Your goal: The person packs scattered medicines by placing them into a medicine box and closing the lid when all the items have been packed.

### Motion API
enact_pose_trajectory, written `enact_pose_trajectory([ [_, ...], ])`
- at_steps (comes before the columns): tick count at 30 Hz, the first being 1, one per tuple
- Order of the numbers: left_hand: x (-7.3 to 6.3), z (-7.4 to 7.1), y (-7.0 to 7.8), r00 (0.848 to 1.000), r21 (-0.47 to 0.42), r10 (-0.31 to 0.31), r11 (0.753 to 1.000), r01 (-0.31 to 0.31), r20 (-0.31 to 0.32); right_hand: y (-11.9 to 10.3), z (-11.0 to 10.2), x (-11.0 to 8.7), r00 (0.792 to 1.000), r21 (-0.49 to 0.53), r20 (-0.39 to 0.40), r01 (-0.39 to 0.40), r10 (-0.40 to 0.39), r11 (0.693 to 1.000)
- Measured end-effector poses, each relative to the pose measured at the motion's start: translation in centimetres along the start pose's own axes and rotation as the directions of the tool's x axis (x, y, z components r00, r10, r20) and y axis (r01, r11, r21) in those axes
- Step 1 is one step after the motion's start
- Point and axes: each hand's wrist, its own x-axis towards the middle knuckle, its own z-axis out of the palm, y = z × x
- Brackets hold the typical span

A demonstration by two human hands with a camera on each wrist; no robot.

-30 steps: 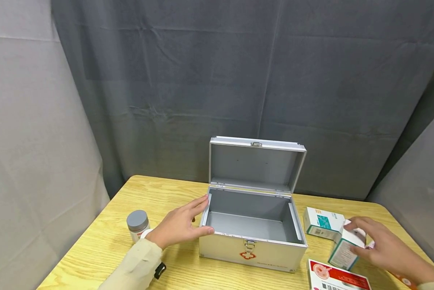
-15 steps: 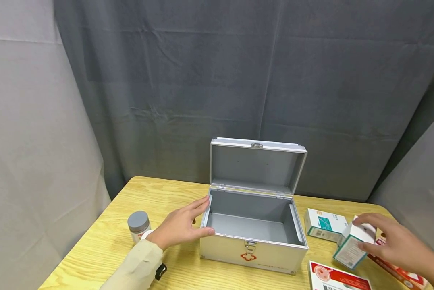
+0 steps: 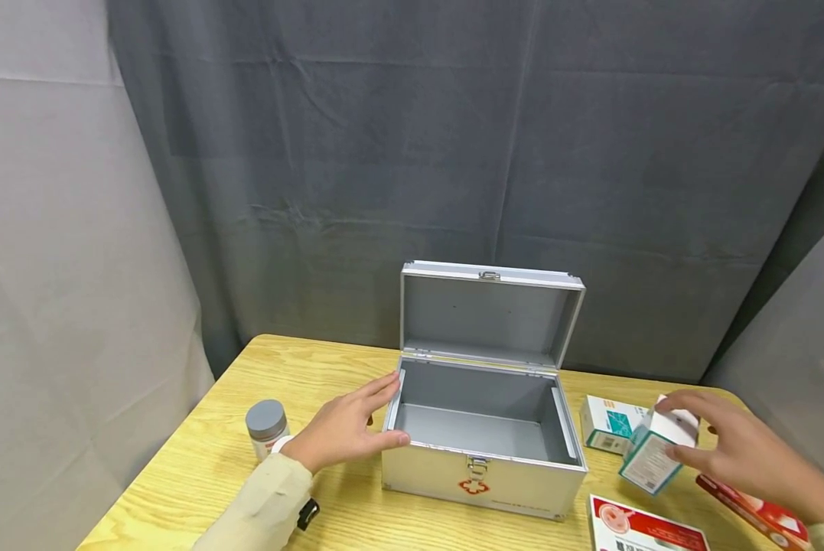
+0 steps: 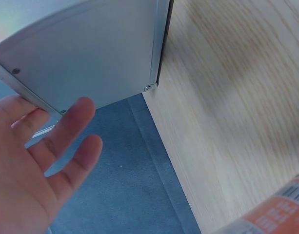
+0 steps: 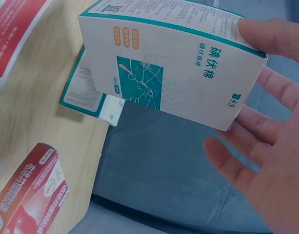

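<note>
A silver first-aid case [image 3: 446,478] stands with its lid up and shows a bare grey inside. My left hand [image 3: 350,428] rests on its left rim, fingers extended. In the left wrist view, that hand's fingers [image 4: 80,117] lie against the rim and side wall. My right hand [image 3: 735,451] pinches a white-and-teal swab box [image 3: 662,440] by its upper end, thumb on one side and fingers on the other. The right wrist view shows this box [image 5: 173,73] tilted above the table. Behind it sits a similar white-and-teal box [image 3: 607,421], partly hidden.
A red-and-white medicine box [image 3: 649,528] lies right of the case, near the front. Farther right is an orange-red box [image 3: 756,509], partly under my right forearm. A grey-capped bottle [image 3: 265,425] stands by my left wrist, with a white item partly hidden beside it. Grey curtain [image 3: 343,191] hangs behind the table.
My right hand has lifted the swab box off the table, shifting it right and then back left. The orange-red box has come into fuller view. My left hand stays on the rim.
</note>
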Motion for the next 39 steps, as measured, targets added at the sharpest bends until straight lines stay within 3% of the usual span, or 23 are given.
enact_pose_trajectory([
  [11, 0.1, 0.0, -0.1, 1.000, 0.028, 0.008, 1.000, -0.007, -0.014, -1.8, -1.4, 2.4, 0.998, -0.068, -0.010, 0.053, -0.054, 0.996],
  [18, 0.1, -0.1, 0.0, 1.000, 0.017, 0.004, 1.000, -0.004, -0.009, -3.5, -2.4, 3.6, 0.994, -0.071, 0.104, 0.036, -0.028, 0.997],
  [23, 0.1, -0.2, 0.1, 1.000, 0.024, -0.003, 1.000, 0.003, -0.008, -4.4, -2.8, 4.3, 0.994, -0.090, 0.070, 0.086, -0.080, 0.992],
  [29, 0.1, -0.1, 0.0, 1.000, 0.028, -0.007, 1.000, 0.007, -0.012, -5.4, -3.5, 5.2, 0.989, -0.055, 0.127, 0.087, -0.079, 0.995],
  [35, 0.1, -0.2, 0.1, 1.000, 0.029, -0.002, 1.000, 0.002, -0.010, -6.5, -3.9, 6.0, 0.983, -0.087, 0.063, 0.176, -0.171, 0.981],
  [39, 0.1, -0.2, 0.1, 1.000, 0.029, 0.005, 1.000, -0.005, -0.008, -7.0, -4.2, 6.6, 0.983, -0.063, 0.089, 0.166, -0.160, 0.984],
])
